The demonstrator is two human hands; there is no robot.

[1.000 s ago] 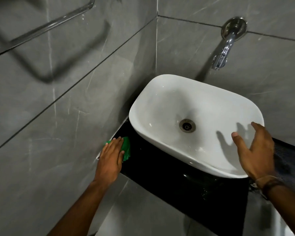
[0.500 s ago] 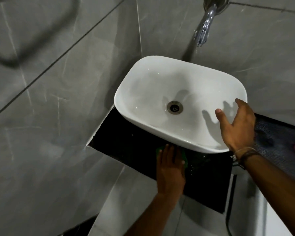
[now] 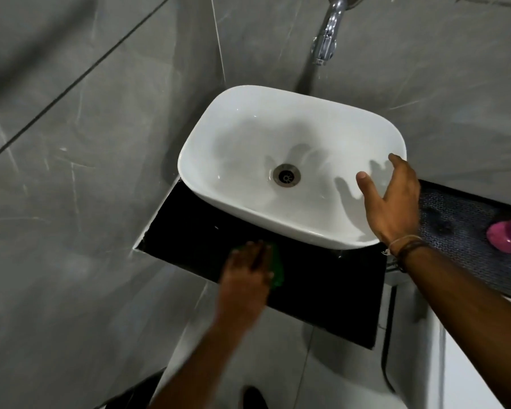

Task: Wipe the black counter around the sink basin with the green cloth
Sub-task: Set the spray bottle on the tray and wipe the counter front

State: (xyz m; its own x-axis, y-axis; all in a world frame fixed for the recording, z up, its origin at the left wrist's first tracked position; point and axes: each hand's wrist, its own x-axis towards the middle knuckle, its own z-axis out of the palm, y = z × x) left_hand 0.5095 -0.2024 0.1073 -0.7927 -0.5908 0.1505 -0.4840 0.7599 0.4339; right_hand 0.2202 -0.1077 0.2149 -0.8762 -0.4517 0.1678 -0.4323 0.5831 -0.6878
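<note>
The left hand (image 3: 248,270), blurred, presses flat with fingers spread on the green cloth (image 3: 276,268), pinning it to the black bench (image 3: 322,278) just in front of the basin (image 3: 248,137). The right hand (image 3: 393,202) hovers spread, holding nothing, over the basin's right rim, with bands at its wrist. A chrome tap (image 3: 329,33) juts from the grey wall above. A pink object (image 3: 509,236) lies on a dark mat (image 3: 455,225) at right.
</note>
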